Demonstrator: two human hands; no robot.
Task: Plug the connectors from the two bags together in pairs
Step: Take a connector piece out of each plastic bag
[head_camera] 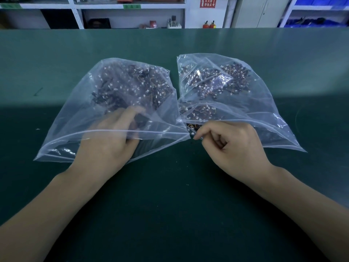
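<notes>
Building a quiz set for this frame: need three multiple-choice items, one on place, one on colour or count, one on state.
1. Where is the left hand?
A. Reaching inside the left bag
B. Flat on the table
C. On the shelf

2. What colour is the table mat?
A. Red
B. Green
C. White

3. What is the right hand doing?
A. Lying flat and open
B. Pinching a small piece at the mouth of the right bag
C. Gripping a bottle

Key: 1 A, its fingers show through the plastic; 2 B, green all round the bags; 3 B, thumb and forefinger meet at the bag opening.
</notes>
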